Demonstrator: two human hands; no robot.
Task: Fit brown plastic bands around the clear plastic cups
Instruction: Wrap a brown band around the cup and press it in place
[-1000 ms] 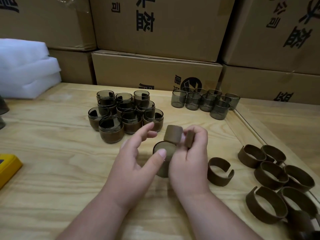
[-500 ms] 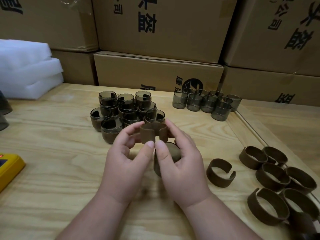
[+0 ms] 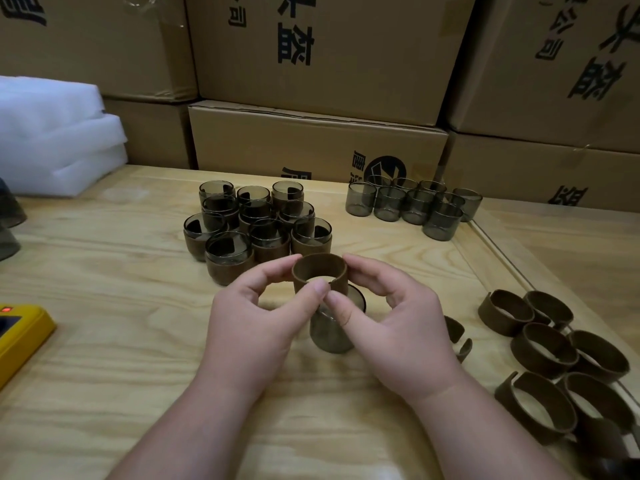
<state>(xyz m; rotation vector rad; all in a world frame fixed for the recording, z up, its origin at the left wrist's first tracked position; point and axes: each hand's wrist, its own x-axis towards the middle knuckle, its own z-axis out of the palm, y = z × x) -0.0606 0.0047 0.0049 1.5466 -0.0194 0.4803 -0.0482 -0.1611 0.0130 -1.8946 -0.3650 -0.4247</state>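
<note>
My left hand [image 3: 258, 323] and my right hand [image 3: 401, 320] both pinch one brown band [image 3: 320, 270], its split facing me between my thumbs. The band hovers just above a clear smoky cup [image 3: 332, 332] that stands upside down on the wooden table [image 3: 104, 341], between my palms. Behind my hands is a cluster of banded cups [image 3: 256, 226]. Bare cups [image 3: 412, 206] stand in a group at the back right. Loose brown bands [image 3: 557, 362] lie at the right, and one more band [image 3: 457, 336] peeks out beside my right hand.
Cardboard boxes [image 3: 318, 140] wall off the back of the table. White foam sheets [image 3: 52, 140] lie at the back left. A yellow device [image 3: 20, 334] sits at the left edge, dark cups [image 3: 8, 220] above it. A raised ridge [image 3: 498, 247] runs along the table's right side.
The band was in my right hand alone a second ago; both hands now hold it, turned level with its ring open upward, and it has dropped closer over the cup.
</note>
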